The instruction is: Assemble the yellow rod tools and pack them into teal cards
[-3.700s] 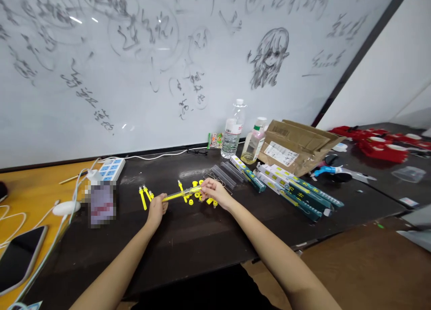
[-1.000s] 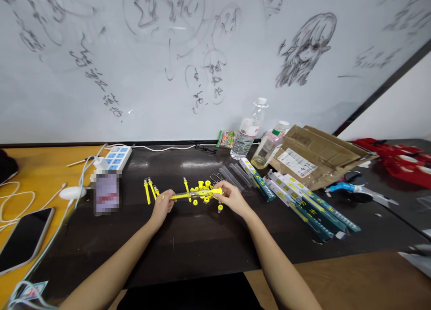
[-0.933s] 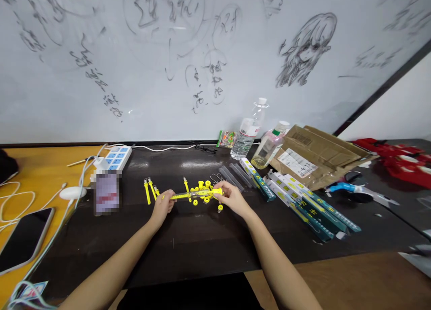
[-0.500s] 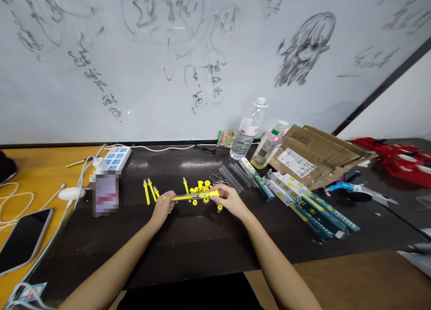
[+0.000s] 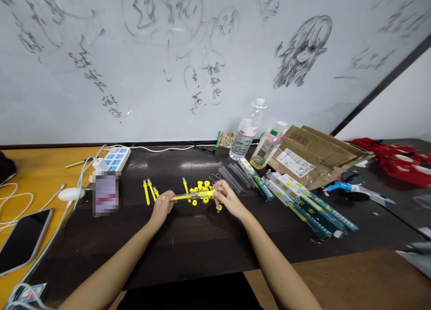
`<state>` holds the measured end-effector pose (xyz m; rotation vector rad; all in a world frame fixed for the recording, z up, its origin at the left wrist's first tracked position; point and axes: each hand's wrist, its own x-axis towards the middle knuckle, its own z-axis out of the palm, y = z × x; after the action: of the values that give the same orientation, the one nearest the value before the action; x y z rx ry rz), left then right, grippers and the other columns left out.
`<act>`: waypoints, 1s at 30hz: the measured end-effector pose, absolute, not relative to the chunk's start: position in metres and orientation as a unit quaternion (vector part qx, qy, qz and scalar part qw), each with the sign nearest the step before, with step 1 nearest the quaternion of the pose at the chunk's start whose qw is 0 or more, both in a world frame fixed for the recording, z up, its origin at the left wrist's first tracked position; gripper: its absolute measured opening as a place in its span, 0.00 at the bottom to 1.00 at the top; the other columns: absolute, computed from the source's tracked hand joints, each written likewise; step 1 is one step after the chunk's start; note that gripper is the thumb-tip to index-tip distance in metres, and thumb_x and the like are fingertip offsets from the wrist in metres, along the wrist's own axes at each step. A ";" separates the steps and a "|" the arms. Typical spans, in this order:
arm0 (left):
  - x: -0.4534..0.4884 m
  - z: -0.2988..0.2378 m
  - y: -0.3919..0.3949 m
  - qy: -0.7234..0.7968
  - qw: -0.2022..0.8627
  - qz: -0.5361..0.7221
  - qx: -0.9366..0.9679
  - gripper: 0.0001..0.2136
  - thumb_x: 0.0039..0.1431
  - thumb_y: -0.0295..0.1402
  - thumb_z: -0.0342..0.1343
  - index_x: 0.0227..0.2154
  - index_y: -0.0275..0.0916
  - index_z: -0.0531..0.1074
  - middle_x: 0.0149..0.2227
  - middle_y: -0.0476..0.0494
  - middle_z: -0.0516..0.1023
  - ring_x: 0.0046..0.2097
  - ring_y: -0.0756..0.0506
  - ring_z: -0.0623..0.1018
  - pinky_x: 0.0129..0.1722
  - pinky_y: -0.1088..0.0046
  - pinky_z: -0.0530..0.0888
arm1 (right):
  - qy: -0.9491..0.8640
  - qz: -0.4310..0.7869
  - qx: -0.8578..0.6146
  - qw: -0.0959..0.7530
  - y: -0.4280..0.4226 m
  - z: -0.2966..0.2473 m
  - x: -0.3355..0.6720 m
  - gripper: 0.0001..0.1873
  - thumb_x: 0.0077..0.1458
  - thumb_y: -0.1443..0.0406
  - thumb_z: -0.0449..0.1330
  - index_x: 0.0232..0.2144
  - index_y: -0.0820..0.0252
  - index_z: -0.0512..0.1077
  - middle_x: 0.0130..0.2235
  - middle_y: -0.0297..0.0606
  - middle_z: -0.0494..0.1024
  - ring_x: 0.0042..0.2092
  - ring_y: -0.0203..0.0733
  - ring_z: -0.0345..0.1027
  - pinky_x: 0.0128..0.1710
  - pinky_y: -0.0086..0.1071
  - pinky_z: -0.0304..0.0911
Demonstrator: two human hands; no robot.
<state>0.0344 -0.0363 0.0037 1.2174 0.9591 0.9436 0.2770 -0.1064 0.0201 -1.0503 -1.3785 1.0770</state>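
Between my two hands lies a spring scale (image 5: 197, 195), a yellow graduated rod running into a clear tube. My left hand (image 5: 163, 205) pinches the rod's left end. My right hand (image 5: 229, 198) has its fingers closed around the yellow end on the right. Just behind the scale, yellow caps (image 5: 200, 185) are scattered on the dark table, partly covered by it. Another small yellow part (image 5: 219, 207) lies under my right hand. Several yellow rods (image 5: 147, 192) rest beyond my left hand, and one more rod (image 5: 185, 182) lies farther right. Wire hooks (image 5: 214, 177) sit behind my right fingers.
Clear tubes (image 5: 230, 179) and several printed boxes (image 5: 303, 207) lie to the right. A water bottle (image 5: 243, 137), a second bottle (image 5: 268, 147) and a cardboard parcel (image 5: 313, 155) stand behind them. Scissors (image 5: 360, 193) lie far right. A power strip (image 5: 116, 159) is at back left.
My right hand has shifted slightly left, and its fingers sit more closely around the scale's right end. My left hand has hardly moved.
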 end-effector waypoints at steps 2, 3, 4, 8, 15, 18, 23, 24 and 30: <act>0.034 0.004 -0.037 0.417 0.615 0.411 0.528 0.15 0.48 0.45 0.52 0.20 0.37 0.62 0.13 0.60 0.48 0.14 0.58 0.48 0.13 0.83 0.45 | -0.576 0.448 -0.442 0.522 -0.106 0.020 0.277 0.11 0.56 0.57 0.55 0.36 0.55 0.58 0.26 0.25 0.65 0.20 0.29 0.61 0.21 0.26 0.61; 0.034 0.005 -0.037 0.418 0.616 0.410 0.527 0.15 0.49 0.45 0.52 0.20 0.37 0.62 0.13 0.60 0.47 0.14 0.58 0.48 0.13 0.83 0.45 | -0.576 0.448 -0.442 0.521 -0.106 0.021 0.277 0.11 0.56 0.57 0.56 0.36 0.55 0.59 0.25 0.25 0.65 0.20 0.29 0.61 0.20 0.26 0.61; 0.034 0.005 -0.037 0.418 0.618 0.410 0.525 0.15 0.49 0.44 0.52 0.20 0.37 0.61 0.13 0.60 0.47 0.14 0.58 0.48 0.13 0.83 0.45 | -0.575 0.447 -0.443 0.522 -0.106 0.021 0.276 0.12 0.55 0.57 0.56 0.36 0.55 0.59 0.24 0.24 0.65 0.20 0.30 0.61 0.20 0.26 0.61; 0.034 0.005 -0.036 0.420 0.622 0.412 0.516 0.14 0.49 0.43 0.52 0.20 0.38 0.61 0.14 0.60 0.48 0.14 0.58 0.48 0.13 0.83 0.45 | -0.565 0.441 -0.448 0.535 -0.106 0.023 0.276 0.14 0.52 0.57 0.60 0.36 0.56 0.60 0.23 0.24 0.64 0.20 0.30 0.61 0.19 0.26 0.62; 0.034 0.002 -0.034 0.413 0.620 0.413 0.524 0.16 0.49 0.45 0.52 0.20 0.37 0.62 0.13 0.60 0.48 0.14 0.58 0.49 0.13 0.83 0.45 | -0.547 0.449 -0.447 0.547 -0.103 0.020 0.275 0.15 0.51 0.55 0.60 0.33 0.56 0.61 0.24 0.26 0.69 0.18 0.29 0.60 0.16 0.24 0.60; 0.034 0.001 -0.035 0.410 0.620 0.412 0.527 0.16 0.48 0.46 0.52 0.20 0.37 0.62 0.13 0.60 0.48 0.14 0.58 0.48 0.13 0.83 0.45 | -0.543 0.451 -0.462 0.536 -0.101 0.015 0.276 0.15 0.52 0.54 0.58 0.29 0.57 0.59 0.21 0.25 0.69 0.15 0.27 0.58 0.12 0.22 0.54; 0.034 0.000 -0.035 0.405 0.620 0.407 0.535 0.17 0.48 0.47 0.52 0.19 0.37 0.62 0.13 0.60 0.49 0.14 0.58 0.48 0.13 0.83 0.45 | -0.538 0.443 -0.485 0.527 -0.101 0.013 0.275 0.17 0.55 0.52 0.55 0.25 0.57 0.56 0.17 0.21 0.63 0.13 0.25 0.52 0.11 0.19 0.47; 0.034 -0.001 -0.035 0.404 0.620 0.405 0.537 0.17 0.48 0.48 0.52 0.19 0.37 0.62 0.13 0.60 0.49 0.14 0.58 0.48 0.13 0.83 0.45 | -0.538 0.446 -0.490 0.521 -0.101 0.014 0.274 0.18 0.56 0.52 0.54 0.25 0.57 0.55 0.16 0.21 0.62 0.12 0.25 0.51 0.10 0.18 0.46; 0.034 0.000 -0.037 0.403 0.613 0.398 0.551 0.18 0.50 0.49 0.51 0.20 0.37 0.62 0.14 0.60 0.48 0.15 0.58 0.48 0.14 0.83 0.45 | -0.521 0.466 -0.524 0.487 -0.102 0.014 0.271 0.22 0.56 0.47 0.49 0.23 0.57 0.55 0.15 0.21 0.58 0.11 0.25 0.46 0.08 0.20 0.43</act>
<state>0.0339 -0.0367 -0.0005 1.2719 0.9296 0.9173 0.2708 -0.1017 0.0138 -1.2736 -1.2667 1.1322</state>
